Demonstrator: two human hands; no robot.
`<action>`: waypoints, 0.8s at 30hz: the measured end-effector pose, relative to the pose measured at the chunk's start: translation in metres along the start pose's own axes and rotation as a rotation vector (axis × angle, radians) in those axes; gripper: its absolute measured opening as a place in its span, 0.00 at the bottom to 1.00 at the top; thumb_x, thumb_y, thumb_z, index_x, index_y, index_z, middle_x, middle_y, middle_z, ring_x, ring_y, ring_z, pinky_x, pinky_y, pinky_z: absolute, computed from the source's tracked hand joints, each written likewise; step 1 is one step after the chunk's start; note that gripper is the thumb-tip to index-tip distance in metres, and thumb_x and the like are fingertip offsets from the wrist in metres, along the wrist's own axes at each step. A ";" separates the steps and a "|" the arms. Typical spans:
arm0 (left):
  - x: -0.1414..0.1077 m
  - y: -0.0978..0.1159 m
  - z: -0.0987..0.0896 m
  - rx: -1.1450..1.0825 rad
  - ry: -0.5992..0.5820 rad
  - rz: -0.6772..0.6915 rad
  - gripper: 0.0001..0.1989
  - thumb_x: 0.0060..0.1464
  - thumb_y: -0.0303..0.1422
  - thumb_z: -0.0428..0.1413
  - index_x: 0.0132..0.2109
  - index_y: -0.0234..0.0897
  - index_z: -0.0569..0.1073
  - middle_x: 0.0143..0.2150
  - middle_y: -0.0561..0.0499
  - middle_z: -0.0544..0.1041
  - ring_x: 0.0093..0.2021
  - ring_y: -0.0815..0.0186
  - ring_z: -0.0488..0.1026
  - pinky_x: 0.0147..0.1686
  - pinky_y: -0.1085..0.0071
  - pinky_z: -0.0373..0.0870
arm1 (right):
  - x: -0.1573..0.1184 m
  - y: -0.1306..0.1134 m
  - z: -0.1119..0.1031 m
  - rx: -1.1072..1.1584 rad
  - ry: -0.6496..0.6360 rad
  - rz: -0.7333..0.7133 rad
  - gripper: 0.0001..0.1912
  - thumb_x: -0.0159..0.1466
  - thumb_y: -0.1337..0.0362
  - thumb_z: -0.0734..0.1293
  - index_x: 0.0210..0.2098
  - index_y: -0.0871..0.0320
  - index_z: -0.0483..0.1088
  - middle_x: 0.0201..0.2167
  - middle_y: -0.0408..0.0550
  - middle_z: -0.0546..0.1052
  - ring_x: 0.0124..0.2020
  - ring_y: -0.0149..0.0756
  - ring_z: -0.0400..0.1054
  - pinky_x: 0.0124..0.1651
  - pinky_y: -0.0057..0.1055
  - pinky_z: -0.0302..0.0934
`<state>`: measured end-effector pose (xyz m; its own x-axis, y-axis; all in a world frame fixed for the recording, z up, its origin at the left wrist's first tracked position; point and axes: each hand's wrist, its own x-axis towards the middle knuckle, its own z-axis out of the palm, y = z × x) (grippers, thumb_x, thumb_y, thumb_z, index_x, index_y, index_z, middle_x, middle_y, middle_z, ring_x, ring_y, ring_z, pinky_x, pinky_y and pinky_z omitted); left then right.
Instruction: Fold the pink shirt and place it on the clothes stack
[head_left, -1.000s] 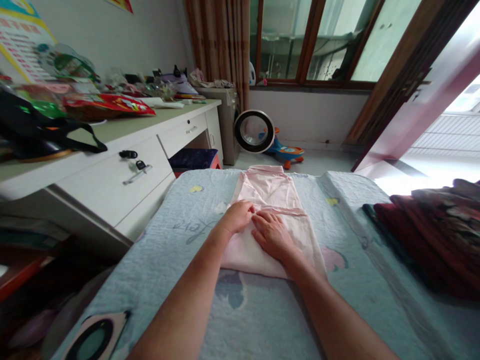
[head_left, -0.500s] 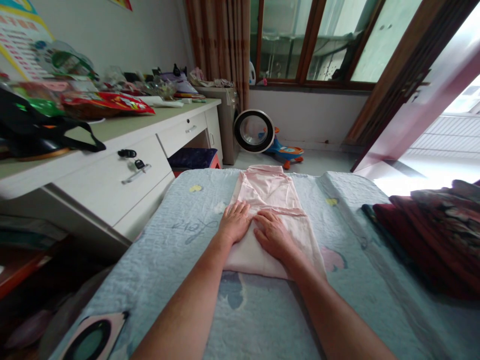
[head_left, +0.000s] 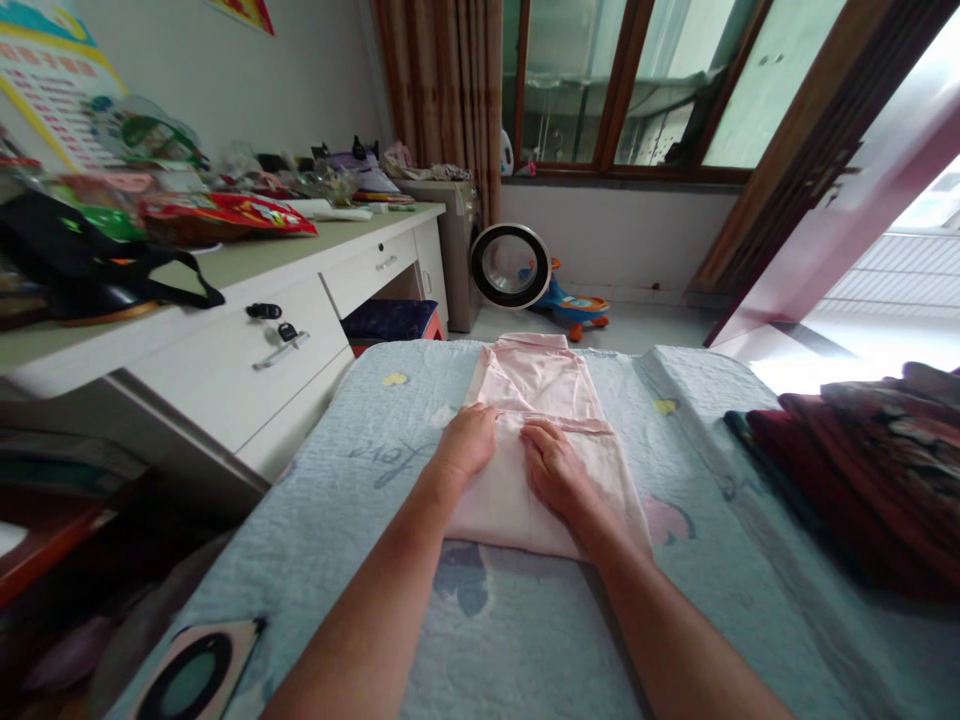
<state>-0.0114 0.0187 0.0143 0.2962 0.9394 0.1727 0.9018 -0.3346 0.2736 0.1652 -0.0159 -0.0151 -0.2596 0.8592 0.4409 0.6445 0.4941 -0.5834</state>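
Observation:
A pale pink shirt point(head_left: 540, 372) lies folded on the bed, its collar toward the far edge and its lower part turned up over the middle. At the left end of the turned-up edge, my left hand point(head_left: 471, 438) is closed, with its fingers curled on the cloth. My right hand point(head_left: 556, 462) rests on the folded part, just below that edge. Its fingers are loosely bent and apart from the thumb, touching the cloth without a visible grip.
A light blue quilted bedspread point(head_left: 360, 520) lies under the shirt. Dark folded clothes point(head_left: 862, 470) are stacked at right. A flat item with a dark ring point(head_left: 191, 675) sits at lower left. Beyond are a white desk point(head_left: 225, 400) and a washing machine with its round door point(head_left: 511, 265) open.
My left hand has gone from lying flat on the shirt to curled at the folded edge. My right hand has shifted slightly right, away from the left one.

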 end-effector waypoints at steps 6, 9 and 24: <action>-0.008 0.018 0.025 0.141 0.017 -0.026 0.13 0.62 0.27 0.47 0.47 0.29 0.74 0.48 0.36 0.75 0.52 0.55 0.71 0.55 0.60 0.65 | 0.002 0.004 0.003 0.015 -0.018 -0.011 0.14 0.63 0.73 0.58 0.39 0.58 0.74 0.47 0.53 0.75 0.49 0.37 0.68 0.56 0.33 0.61; -0.011 0.020 0.031 0.129 0.033 -0.057 0.15 0.64 0.33 0.48 0.52 0.31 0.72 0.54 0.36 0.73 0.57 0.53 0.68 0.58 0.57 0.62 | 0.002 0.007 0.004 0.029 -0.003 0.005 0.15 0.62 0.73 0.58 0.39 0.57 0.75 0.47 0.53 0.75 0.50 0.37 0.68 0.57 0.34 0.61; -0.011 0.027 0.029 0.028 -0.014 -0.146 0.29 0.60 0.46 0.50 0.64 0.36 0.65 0.69 0.34 0.60 0.71 0.40 0.47 0.64 0.34 0.36 | 0.020 0.046 -0.062 0.133 0.270 0.428 0.13 0.51 0.66 0.58 0.30 0.57 0.73 0.27 0.47 0.77 0.30 0.37 0.70 0.36 0.32 0.62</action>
<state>0.0188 0.0019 -0.0077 0.1655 0.9789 0.1199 0.9439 -0.1925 0.2683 0.2345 0.0155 0.0095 0.2129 0.9319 0.2936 0.5510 0.1337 -0.8237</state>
